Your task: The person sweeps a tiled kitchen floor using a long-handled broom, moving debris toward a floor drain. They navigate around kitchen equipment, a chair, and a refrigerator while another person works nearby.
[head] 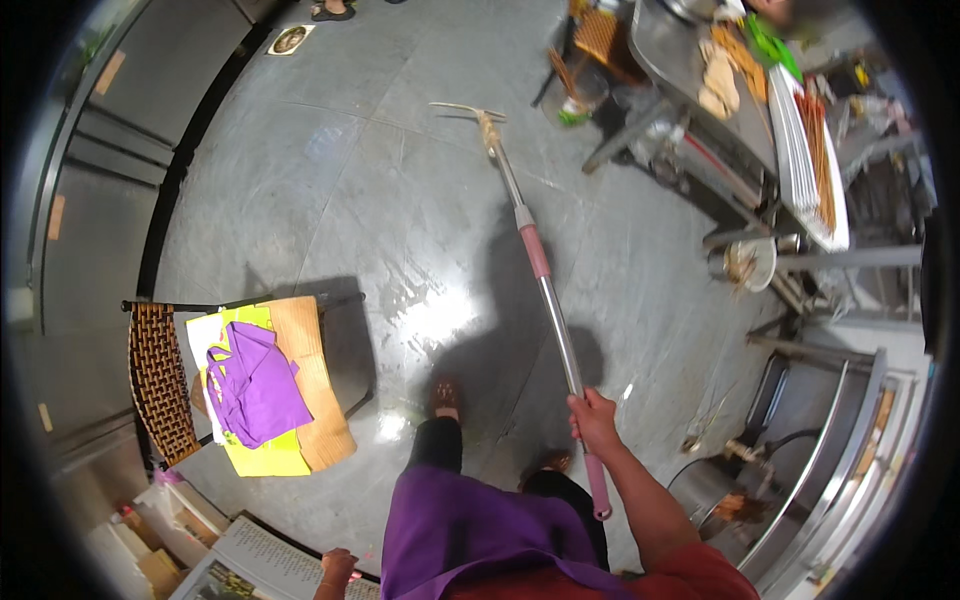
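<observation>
My right hand is closed around the metal pole of a floor squeegee, just above its pink end grip. The pole slants away from me and has a second pink sleeve partway along. Its thin crosswise head rests on the wet grey floor, and something pale is wrapped at the joint. Down by the lower edge, my left hand hangs beside the purple apron. Its fingers look curled, but the palm is hidden.
A woven-back chair at left carries cardboard and a purple cloth bag. Metal cabinets line the left. At right stand a steel table, white trays with skewers, a bucket and a metal pot. Someone's foot shows far off.
</observation>
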Motion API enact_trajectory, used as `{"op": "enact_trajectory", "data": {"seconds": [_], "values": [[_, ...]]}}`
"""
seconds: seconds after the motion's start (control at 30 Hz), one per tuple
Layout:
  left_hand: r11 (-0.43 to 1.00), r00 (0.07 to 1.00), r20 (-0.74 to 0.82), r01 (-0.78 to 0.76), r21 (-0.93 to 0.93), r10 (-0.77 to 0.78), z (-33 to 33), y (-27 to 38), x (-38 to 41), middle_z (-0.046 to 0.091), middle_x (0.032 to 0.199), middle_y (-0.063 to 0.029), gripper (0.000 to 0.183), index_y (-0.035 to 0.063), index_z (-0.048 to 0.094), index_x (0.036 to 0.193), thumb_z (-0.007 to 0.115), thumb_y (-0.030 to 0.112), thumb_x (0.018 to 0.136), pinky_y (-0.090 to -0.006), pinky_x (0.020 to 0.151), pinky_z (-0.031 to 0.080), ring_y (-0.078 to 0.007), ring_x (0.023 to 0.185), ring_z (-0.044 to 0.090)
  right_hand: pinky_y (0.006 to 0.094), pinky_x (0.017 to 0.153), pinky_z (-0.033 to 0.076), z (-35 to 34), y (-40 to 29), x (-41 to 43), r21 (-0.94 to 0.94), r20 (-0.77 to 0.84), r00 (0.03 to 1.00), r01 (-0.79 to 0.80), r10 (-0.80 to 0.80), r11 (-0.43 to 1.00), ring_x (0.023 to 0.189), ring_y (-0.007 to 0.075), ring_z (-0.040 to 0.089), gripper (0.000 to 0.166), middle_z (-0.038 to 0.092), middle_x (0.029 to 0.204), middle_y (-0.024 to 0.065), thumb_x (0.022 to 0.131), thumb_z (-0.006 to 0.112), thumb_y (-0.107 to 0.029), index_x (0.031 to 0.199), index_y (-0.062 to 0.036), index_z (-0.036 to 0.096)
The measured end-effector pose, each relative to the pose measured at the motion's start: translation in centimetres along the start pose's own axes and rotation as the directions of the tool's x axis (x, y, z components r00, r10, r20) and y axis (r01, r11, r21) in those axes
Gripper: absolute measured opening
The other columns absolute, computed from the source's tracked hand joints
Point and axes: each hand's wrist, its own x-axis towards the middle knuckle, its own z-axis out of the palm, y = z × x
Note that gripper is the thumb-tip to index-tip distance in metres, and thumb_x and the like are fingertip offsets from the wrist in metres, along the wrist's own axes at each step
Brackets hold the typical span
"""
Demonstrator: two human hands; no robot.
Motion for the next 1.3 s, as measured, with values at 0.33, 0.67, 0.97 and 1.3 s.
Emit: {"op": "enact_trajectory", "data": {"seconds": [0.33, 0.67, 0.97, 1.3], "values": [[0.989, 0.952, -0.306, -0.020, -0.150, -0.027, 2.3, 1.1, -2.5, 0.057, 0.077, -0.0125, 0.013, 0.0114, 0.059, 0.078, 0.058, 0.016, 0.066, -0.0405, 0.073, 0.042, -0.0257, 0.081, 0.054, 0.0254, 0.029, 0.032, 7.9, -18.4, 11.4, 0.046, -0.040, 0.996, 0.081, -0.079, 0.996, 0.033, 0.0103, 0.038, 0.059, 0.044, 0.054, 0.0012, 0.078, 0.055, -0.016, 0.130, -0.0108, 0.028], [0.887, 0.947, -0.313, -0.082, -0.455, -0.072, 2.9, 17.1, -5.1, 0.050, 0.071, -0.0105, 0.009, 0.0090, 0.052, 0.079, 0.051, 0.013, 0.072, -0.0432, 0.064, 0.037, -0.0293, 0.072, 0.048, 0.0288, 0.031, 0.039, 8.2, -36.5, 30.2, -0.041, -0.142, 0.946, 0.289, -0.292, 0.956, 0.043, 0.0134, 0.047, 0.055, 0.050, 0.064, 0.0066, 0.078, 0.056, -0.015, 0.126, -0.0051, 0.033], [0.756, 0.984, -0.053, 0.097, -0.648, -0.171, 2.2, 25.2, -5.9, 0.050, 0.066, -0.0114, 0.012, 0.0078, 0.053, 0.071, 0.050, 0.019, 0.075, -0.0410, 0.057, 0.038, -0.0275, 0.064, 0.049, 0.0350, 0.035, 0.042, 11.1, -42.3, 38.1, -0.238, -0.104, 0.956, 0.244, -0.274, 0.940, 0.048, 0.0201, 0.048, 0.022, 0.049, 0.063, 0.0121, 0.081, 0.052, -0.017, 0.086, 0.0037, 0.047], [0.825, 0.933, -0.357, -0.176, -0.537, -0.033, 6.4, 19.4, -4.3, 0.050, 0.065, -0.0127, 0.021, 0.0064, 0.053, 0.071, 0.049, 0.025, 0.079, -0.0396, 0.051, 0.038, -0.0255, 0.060, 0.049, 0.0292, 0.030, 0.041, 4.9, -19.2, 25.6, -0.500, -0.052, 0.963, 0.203, -0.264, 0.842, 0.040, 0.0125, 0.044, 0.016, 0.042, 0.055, 0.0030, 0.082, 0.050, -0.024, 0.082, -0.0089, 0.045]]}}
